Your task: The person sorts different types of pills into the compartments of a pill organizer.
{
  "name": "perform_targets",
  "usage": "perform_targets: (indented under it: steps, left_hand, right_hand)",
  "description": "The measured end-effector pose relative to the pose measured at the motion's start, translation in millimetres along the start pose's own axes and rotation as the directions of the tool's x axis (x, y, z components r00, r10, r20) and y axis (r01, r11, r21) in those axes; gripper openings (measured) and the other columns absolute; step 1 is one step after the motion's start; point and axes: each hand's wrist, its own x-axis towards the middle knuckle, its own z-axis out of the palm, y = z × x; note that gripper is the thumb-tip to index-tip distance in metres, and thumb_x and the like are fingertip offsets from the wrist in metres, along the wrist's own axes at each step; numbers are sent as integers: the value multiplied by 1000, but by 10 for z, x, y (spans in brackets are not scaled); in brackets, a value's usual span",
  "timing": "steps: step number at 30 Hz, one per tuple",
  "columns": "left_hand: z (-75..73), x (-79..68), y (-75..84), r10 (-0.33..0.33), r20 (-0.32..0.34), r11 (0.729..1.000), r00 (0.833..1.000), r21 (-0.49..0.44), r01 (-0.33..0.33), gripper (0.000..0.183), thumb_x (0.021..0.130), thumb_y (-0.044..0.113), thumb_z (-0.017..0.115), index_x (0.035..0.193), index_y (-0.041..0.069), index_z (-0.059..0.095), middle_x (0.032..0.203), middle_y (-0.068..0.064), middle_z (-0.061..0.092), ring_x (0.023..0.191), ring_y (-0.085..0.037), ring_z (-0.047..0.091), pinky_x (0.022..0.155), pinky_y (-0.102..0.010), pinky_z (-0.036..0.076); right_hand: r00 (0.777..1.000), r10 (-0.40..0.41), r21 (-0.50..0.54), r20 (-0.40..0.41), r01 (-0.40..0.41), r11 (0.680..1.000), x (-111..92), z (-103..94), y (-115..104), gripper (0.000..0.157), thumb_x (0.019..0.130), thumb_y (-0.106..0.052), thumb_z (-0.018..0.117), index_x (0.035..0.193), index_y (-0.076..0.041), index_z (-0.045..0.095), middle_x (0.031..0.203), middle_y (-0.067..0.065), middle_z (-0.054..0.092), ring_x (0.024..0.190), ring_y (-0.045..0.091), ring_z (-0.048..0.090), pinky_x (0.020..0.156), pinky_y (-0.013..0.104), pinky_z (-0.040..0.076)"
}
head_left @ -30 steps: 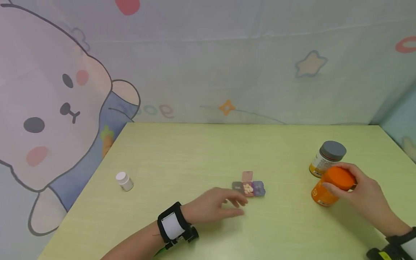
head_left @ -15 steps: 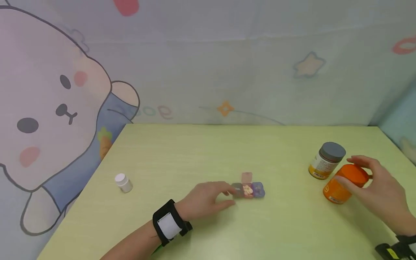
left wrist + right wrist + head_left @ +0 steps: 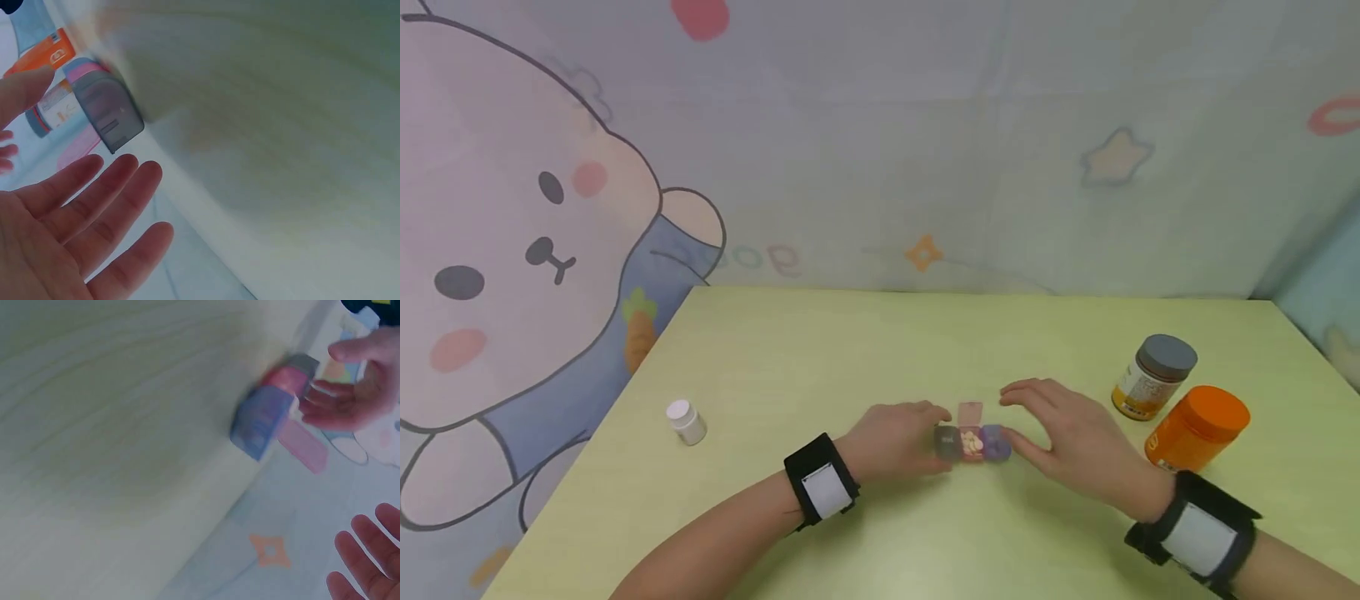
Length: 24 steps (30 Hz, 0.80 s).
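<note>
A small pill organizer (image 3: 997, 444) stands on the table, its grey, pink and purple compartments in a row. The pink middle lid (image 3: 970, 414) is raised, showing pale tablets (image 3: 972, 442) inside. Close at the grey end is my left hand (image 3: 891, 442), thumb and fingers spread to either side. In the left wrist view its fingers are extended, just short of the grey compartment (image 3: 111, 112). My right hand (image 3: 1078, 442) reaches in from the other side with fingers spread, thumb tip right at the purple end. The right wrist view shows a gap between its fingers and the purple compartment (image 3: 259, 422).
An orange jar (image 3: 1198, 429) with an orange lid stands behind the right wrist. Beside it is a jar with a grey lid (image 3: 1153, 377). A small white bottle (image 3: 687, 422) stands at the left. Behind the table (image 3: 820, 342) hangs a printed cloth (image 3: 850, 150).
My right hand has let go of the orange jar, now set farther right, and moved left to the pill organizer. The left hand drew back slightly, then came to the organizer's grey end.
</note>
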Motion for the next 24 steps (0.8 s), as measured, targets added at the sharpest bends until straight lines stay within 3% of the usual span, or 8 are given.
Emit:
perform_targets:
  steps: [5,9,12,18,24]
  left_hand:
    - [31,46,26,14,9,998,1000,63,-14,52,77,52,63,114,17,56,97,8,59,76,0,51,62,-17,41]
    - [16,69,31,15,-1,997,1000,72,-15,44,79,47,63,110,16,58,91,10,57,74,0,49,60,-16,39]
    - [8,69,39,9,-3,998,1000,58,-9,39,80,44,63,107,17,59,89,11,57,72,1,48,59,-16,38]
    - [-23,70,51,-2,9,999,1000,38,1,35,81,42,63,106,18,59,90,10,57,72,0,48,59,-15,37]
    - [3,84,46,-4,36,1000,999,19,3,33,82,42,62,105,18,59,89,11,56,72,0,48,61,-16,38]
  right_hand:
    - [989,20,57,149,-28,998,68,279,-36,43,79,-30,67,115,-13,51,108,-1,54,90,14,55,69,30,47]
    - [966,68,84,248,-91,992,96,321,-29,46,83,-35,63,121,-12,49,110,1,54,88,14,55,70,31,46]
    - [959,73,89,275,-101,991,73,310,-34,46,82,-35,63,120,-12,50,109,1,54,89,14,55,71,31,46]
    - [958,23,112,284,-57,992,-1,271,-48,41,79,-33,67,114,-17,55,108,-5,53,92,9,53,74,30,46]
    - [944,-104,109,312,73,991,-99,302,-33,36,78,-31,67,110,-17,59,111,-3,53,97,10,50,79,32,45]
